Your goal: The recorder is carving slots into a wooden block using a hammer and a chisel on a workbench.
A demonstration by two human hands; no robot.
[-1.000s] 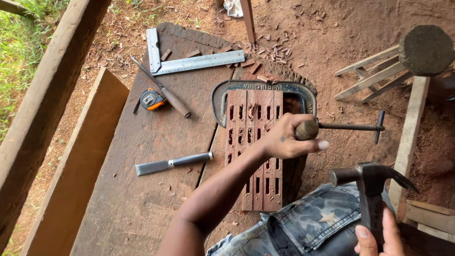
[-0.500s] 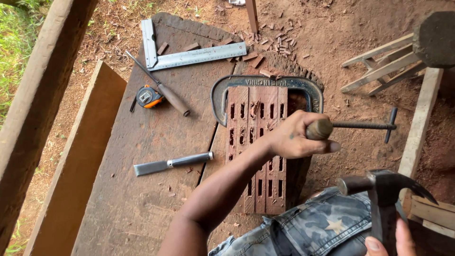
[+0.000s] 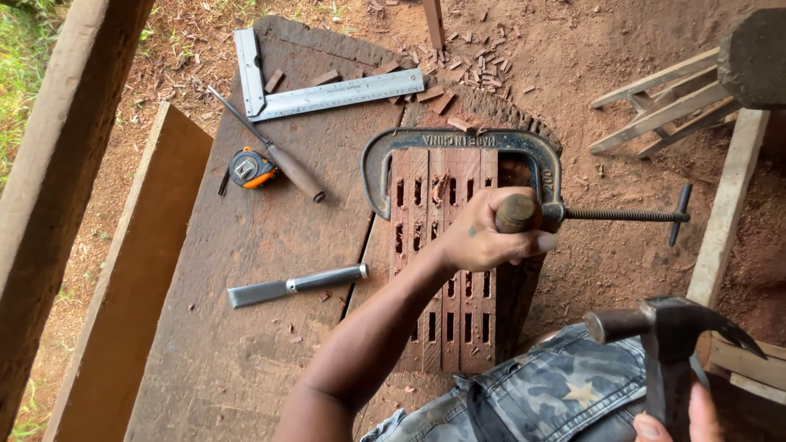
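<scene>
The clamped reddish slats (image 3: 442,245), cut with rows of mortise slots, lie on the dark workbench (image 3: 205,327) inside a C-clamp (image 3: 458,143). The left hand (image 3: 483,241) grips a wooden chisel handle (image 3: 517,213) over them; the right hand (image 3: 696,413) holds a claw hammer (image 3: 667,327) raised. A glancing blow could hit the knuckles or split the thin webs between slots

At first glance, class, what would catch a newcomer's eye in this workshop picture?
The big C-clamp squeezing a stack of slotted red wooden strips at mid-bench, where the left hand grips a wooden-handled tool. Next, the claw hammer raised in the right hand at lower right. A steel square and chisel lie to the left.
</scene>
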